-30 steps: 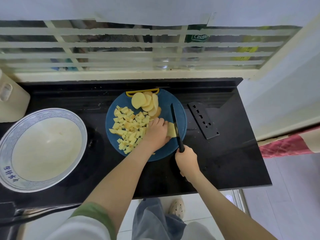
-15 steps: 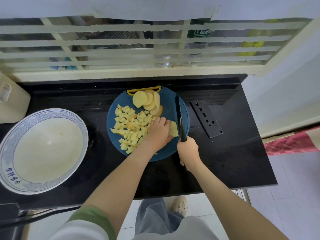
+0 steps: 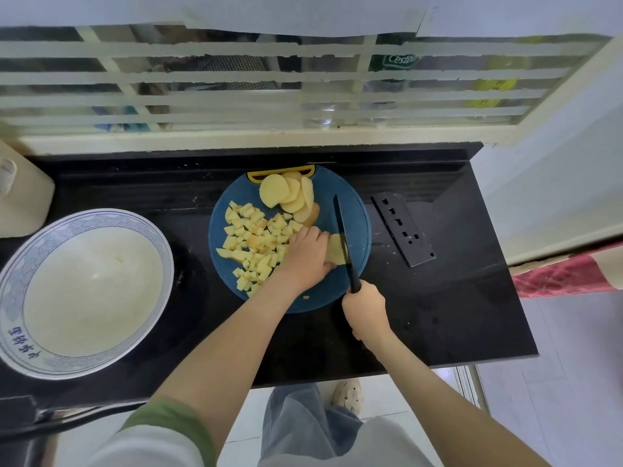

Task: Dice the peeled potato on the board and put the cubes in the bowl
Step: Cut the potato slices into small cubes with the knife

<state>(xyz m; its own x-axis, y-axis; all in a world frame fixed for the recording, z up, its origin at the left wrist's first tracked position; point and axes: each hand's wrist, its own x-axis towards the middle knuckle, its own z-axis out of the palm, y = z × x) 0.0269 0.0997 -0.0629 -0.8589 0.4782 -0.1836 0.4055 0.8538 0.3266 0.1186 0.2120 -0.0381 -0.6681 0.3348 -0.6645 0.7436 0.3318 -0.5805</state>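
1. Head view, counted: one round dark-blue plastic cutting board point(image 3: 358, 210) with a yellow handle at its far edge, one black-bladed knife with a black handle point(image 3: 341, 227), and one wide white ceramic bowl with a blue patterned rim point(image 3: 101, 218)
2. Round pale-yellow potato slices point(image 3: 286, 193): about five, overlapping in a fan at the far side of the board; the exact number is hard to tell
3. Small yellow potato cubes point(image 3: 256, 241): several dozen in one loose pile on the left half of the board, too many to count, plus one stray bit point(image 3: 306, 297) near the board's near edge
4. One flat uncut potato piece point(image 3: 335, 252) lies right of the pile, under the fingertips of the left hand point(image 3: 308, 256), whose fingers are curled down and pinning it to the board
5. The right hand point(image 3: 365, 311) has its fingers wrapped tight round the knife handle; the blade stands edge-down against the right side of that piece, tip pointing away from the person
6. The bowl sits well left of the board, apart from it
7. One black flat metal plate with small cut-outs point(image 3: 403, 229) lies right of the board
8. Surface: a glossy black stone counter point(image 3: 438, 315), one cream plastic container point(image 3: 20, 200) at its far left
9. Room: a barred cream window frame point(image 3: 236, 75) behind the counter, pale floor tiles, one perforated beige shoe point(image 3: 347, 392), and a red patterned cloth point(image 3: 566, 274) at the right
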